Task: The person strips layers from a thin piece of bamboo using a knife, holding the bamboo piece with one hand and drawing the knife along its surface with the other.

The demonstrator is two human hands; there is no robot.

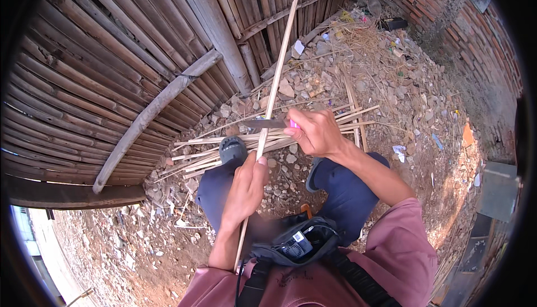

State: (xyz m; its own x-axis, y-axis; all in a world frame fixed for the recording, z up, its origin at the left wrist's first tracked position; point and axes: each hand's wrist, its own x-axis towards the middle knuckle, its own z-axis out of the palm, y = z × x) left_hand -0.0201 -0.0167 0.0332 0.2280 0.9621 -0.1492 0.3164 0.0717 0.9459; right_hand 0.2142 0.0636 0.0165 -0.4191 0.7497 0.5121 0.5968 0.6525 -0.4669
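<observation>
My left hand (246, 188) is closed around a long, pale bamboo strip (275, 86), which slants from beside my left forearm up toward the slatted wall. In my right hand (318, 133) is a knife with a pink handle (293, 124), gripped in closed fingers. Its dark blade (264, 123) points left and lies across the strip, a little above my left hand. Beyond both hands, a loose pile of similar pale strips (210, 139) rests on the rubble near my feet.
A slatted bamboo wall (112, 77) with a thick curved pole (148, 116) rises at the left. A brick wall (475, 44) stands at the right. Stones and litter cover the ground (403, 91). An open dark pouch (302, 245) sits at my waist, holding a device.
</observation>
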